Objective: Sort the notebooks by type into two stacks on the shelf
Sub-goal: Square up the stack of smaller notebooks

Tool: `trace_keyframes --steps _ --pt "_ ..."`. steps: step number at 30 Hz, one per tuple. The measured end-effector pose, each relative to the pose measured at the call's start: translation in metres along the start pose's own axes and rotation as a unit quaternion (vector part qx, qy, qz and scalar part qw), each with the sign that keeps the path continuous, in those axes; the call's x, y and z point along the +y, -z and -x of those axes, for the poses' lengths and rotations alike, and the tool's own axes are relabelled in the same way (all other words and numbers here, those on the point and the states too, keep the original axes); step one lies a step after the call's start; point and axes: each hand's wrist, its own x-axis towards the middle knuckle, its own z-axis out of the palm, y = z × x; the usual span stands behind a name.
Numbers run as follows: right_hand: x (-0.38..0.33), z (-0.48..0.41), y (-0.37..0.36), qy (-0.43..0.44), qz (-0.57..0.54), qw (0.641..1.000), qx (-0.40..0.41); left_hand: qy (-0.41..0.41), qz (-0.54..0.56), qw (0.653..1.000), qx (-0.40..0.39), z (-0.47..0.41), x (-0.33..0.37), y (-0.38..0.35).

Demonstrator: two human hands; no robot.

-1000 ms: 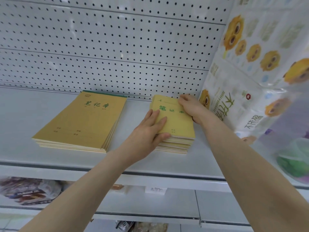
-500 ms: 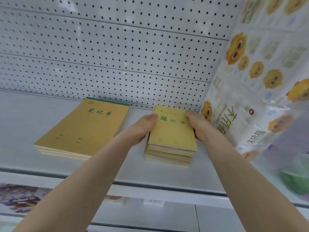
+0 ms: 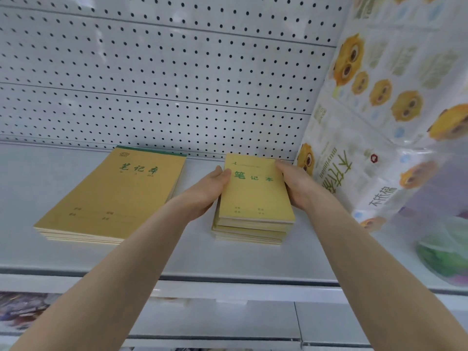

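Two stacks of yellow notebooks lie on the white shelf. The stack of large notebooks with a green top binding is on the left. The stack of small notebooks stands to its right. My left hand presses against the small stack's left side, thumb on the top cover. My right hand clasps its right side. The upper notebooks sit slightly offset from the lower ones.
A white pegboard wall backs the shelf. Large plastic packs of tissue with yellow cartoon prints crowd the right side, close to my right hand. A clear bag with something green lies at the right. Lower shelves show below.
My left hand slid off the top of the small stack to its left side. Both hands now squeeze the stack from the sides, and the view has moved closer.
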Motion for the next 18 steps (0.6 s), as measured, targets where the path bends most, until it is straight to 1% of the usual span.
trace_keyframes --steps 5,8,13,15,16,18 --pt "0.016 0.014 0.002 -0.026 -0.002 0.999 0.020 0.015 0.014 1.000 -0.024 0.011 -0.013 -0.003" --pt "0.017 0.016 -0.001 -0.019 -0.002 1.000 0.017 0.013 0.027 1.000 -0.011 0.020 -0.007 -0.009" --pt "0.032 0.023 0.005 -0.013 -0.050 0.999 0.015 0.008 0.071 0.997 0.003 0.033 -0.013 -0.009" --pt "0.044 0.029 0.008 -0.011 -0.070 0.997 0.010 -0.007 0.034 0.999 -0.008 0.042 -0.021 -0.011" --pt "0.049 0.031 0.008 -0.010 -0.078 0.997 0.005 -0.032 0.022 0.999 -0.007 0.047 -0.024 -0.014" --pt "0.054 0.034 0.006 -0.011 -0.092 0.996 0.001 -0.024 0.087 0.996 -0.025 0.050 -0.031 -0.020"
